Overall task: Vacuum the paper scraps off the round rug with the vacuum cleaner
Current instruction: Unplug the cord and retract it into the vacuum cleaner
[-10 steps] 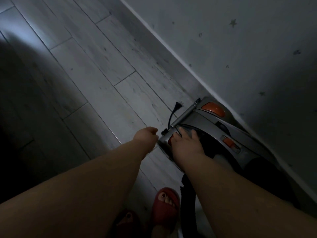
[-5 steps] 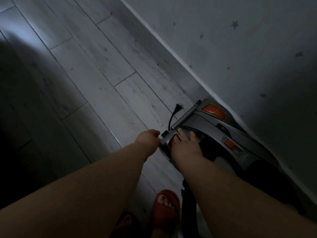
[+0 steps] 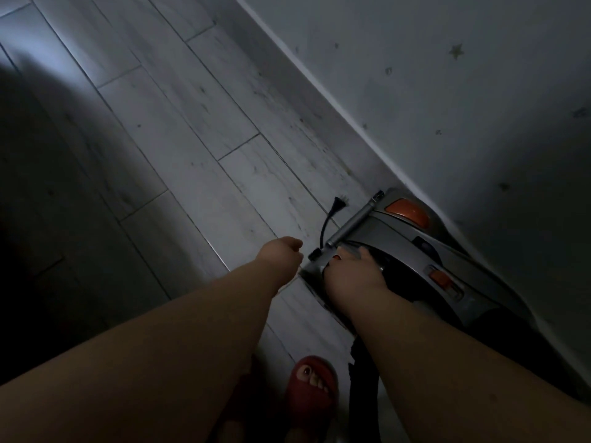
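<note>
Grey vacuum cleaner [image 3: 399,247] against wall [image 3: 447,107], plug [image 3: 339,202] on plank floor [image 3: 192,139]

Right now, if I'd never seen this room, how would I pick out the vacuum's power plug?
Follow the white-edged baseboard down to the grey vacuum cleaner lying against it. From its end with the silver tube, a short black cord curves up over the pale floorboards. The plug is the small pronged tip of that cord, the only black piece sticking out free of the body.
</note>
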Tool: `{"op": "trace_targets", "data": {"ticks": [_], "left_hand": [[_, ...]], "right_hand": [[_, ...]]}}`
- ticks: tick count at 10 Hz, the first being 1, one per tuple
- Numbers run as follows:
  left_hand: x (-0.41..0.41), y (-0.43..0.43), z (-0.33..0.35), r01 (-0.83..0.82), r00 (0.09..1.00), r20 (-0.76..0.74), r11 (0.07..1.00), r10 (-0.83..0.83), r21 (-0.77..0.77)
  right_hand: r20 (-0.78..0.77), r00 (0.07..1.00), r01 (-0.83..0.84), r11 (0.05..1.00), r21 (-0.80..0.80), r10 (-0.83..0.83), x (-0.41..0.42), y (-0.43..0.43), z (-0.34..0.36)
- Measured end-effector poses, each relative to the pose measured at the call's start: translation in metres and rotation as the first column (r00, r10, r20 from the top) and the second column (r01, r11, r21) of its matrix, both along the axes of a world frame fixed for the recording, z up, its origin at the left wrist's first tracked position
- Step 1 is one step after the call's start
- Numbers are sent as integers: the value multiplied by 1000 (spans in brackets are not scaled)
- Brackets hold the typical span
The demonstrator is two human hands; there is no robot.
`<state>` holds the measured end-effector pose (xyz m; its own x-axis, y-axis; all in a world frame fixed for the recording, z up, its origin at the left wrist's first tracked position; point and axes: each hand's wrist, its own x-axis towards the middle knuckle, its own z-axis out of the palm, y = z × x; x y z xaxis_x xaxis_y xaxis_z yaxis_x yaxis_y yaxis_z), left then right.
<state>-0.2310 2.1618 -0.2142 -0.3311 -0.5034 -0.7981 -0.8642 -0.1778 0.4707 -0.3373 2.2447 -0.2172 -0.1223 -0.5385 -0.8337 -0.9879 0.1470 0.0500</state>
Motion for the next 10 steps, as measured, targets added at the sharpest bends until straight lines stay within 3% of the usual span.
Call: {"op": "trace_targets", "data": {"ticks": [1,2,3,4,5,9,10], "left_hand": [[-3,-2,-6,-7,1000,1,1000,7,19],[-5,-7,-12,1,1000,17,999,-2,41],[-11,-19,-22,-17,1000,19,998,15,63],[-19,-35,-33,-35,999,10,996,35,77],[-26,-51,-49,-64,998,-3,994,65,89],[-51,-77,-111,-120,992,-20,981,125,151],[-49,-80,-128,-132,991,-7,978,135,160]], "right_hand": [[134,928,368,914,-170,-349,-6,-4,-8],[366,736,665,710,-231,-569,-14,-22,-13],[477,472,873,468,-136,-741,-21,-52,-19],[467,342,929,368,-38,-816,-32,-83,-36],[414,345,929,370,-21,-842,-41,-109,-55],[300,103,988,133,81,-948,-51,-132,-150],[59,486,845,486,225,-872,-49,-142,-153]]}}
